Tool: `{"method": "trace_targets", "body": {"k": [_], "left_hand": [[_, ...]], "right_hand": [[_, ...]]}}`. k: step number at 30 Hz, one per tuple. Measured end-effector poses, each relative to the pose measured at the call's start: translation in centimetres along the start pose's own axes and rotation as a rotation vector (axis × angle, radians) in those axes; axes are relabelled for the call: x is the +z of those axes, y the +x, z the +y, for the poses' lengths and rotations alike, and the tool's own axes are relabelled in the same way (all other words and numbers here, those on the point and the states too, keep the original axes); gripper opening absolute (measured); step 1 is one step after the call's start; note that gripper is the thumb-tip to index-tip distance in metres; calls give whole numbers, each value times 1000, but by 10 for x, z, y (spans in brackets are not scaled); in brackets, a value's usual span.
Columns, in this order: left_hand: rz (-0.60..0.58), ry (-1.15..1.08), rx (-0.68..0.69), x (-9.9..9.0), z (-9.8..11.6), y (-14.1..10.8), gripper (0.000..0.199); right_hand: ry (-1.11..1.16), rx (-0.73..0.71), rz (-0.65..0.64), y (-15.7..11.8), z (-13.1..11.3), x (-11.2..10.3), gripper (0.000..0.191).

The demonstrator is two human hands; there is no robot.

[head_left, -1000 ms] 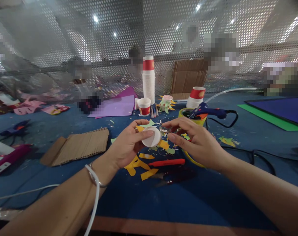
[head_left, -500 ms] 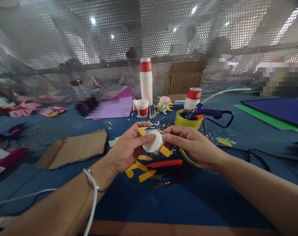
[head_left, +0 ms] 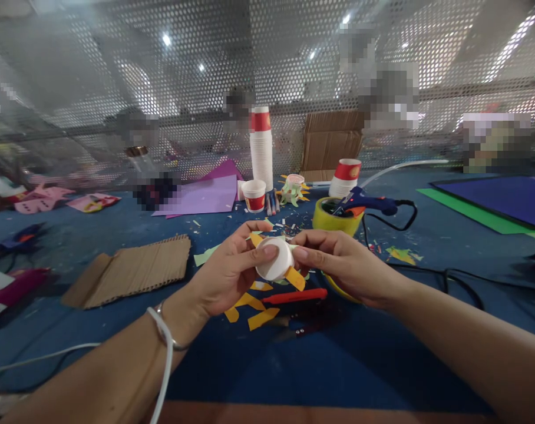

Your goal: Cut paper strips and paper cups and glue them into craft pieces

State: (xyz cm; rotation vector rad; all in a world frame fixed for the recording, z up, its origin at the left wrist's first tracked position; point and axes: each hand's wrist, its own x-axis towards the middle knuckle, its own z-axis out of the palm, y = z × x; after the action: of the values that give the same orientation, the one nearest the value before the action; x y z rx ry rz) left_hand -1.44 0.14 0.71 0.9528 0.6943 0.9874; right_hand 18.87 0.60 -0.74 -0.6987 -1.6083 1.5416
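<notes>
Facing a perforated screen (head_left: pixel 289 53) above a scrap-strewn blue table (head_left: pixel 250 377), left grip (head_left: pixel 225 268) pinches white cup (head_left: pixel 273 266), right grip (head_left: pixel 349 262) green paper (head_left: pixel 293 247).

The round piece (head_left: pixel 273 265) in the left hand (head_left: pixel 227 268) is white, its strip (head_left: pixel 296 279) orange-yellow. Beyond this hand, one cup (head_left: pixel 255 202) is white with a red band; beyond the right hand (head_left: pixel 344 262), the tape roll (head_left: pixel 336 222) is yellow.

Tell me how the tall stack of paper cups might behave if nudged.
The tall stack would probably tip easily, being much taller than wide. It's likely light for its size, since it looks like paper. Nested rim over rim, it may slide apart if it falls.
</notes>
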Motion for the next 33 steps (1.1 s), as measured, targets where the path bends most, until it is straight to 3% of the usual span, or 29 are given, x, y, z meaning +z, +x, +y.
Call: {"method": "trace_targets", "body": {"k": [5, 10, 20, 27, 33], "left_hand": [[126, -51, 45, -1, 1, 4, 42], [255, -101, 72, 0, 2, 6, 41], [389, -43, 76, 3, -3, 5, 44], [374, 0, 33, 3, -1, 3, 46], [289, 153, -45, 0, 1, 1, 52]], "right_hand": [[-5, 4, 86, 0, -2, 0, 27], [-159, 37, 217, 0, -3, 2, 27], [-294, 74, 161, -1, -5, 4, 37], [-308, 70, 210, 1, -4, 0, 38], [-304, 57, 246, 0, -4, -3, 38]]}}
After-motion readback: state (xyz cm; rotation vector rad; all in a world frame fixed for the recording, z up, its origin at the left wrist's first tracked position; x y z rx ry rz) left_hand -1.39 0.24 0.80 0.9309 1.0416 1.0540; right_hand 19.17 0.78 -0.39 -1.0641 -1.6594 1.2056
